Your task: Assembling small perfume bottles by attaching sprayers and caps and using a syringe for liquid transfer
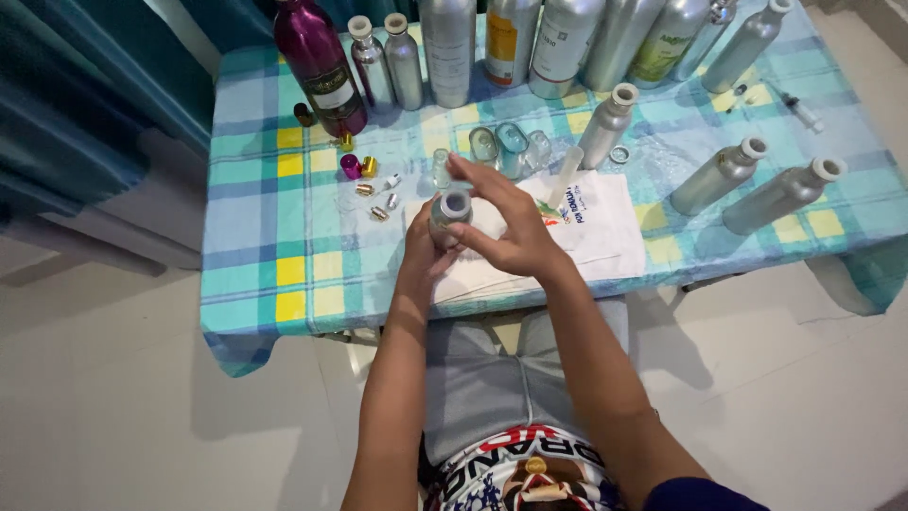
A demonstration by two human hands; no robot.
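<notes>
head view: near the table's front edge, left hand grips a small open-necked bottle, right hand pinching over its mouth; caps lie loose, other bottles uncapped.

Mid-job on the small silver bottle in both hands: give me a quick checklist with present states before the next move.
1. Small silver bottle gripped by left hand: ok.
2. Right hand at the bottle's top, fingertips over the mouth: ok.
3. Bottle upright above the white cloth: ok.
4. Bottle mouth open or capped: cannot tell.
5. Small gold caps lying apart from the hands, near the magenta bottle: ok.
6. Silver bottles lying on their sides at the table's right: not ok, could roll.
</notes>
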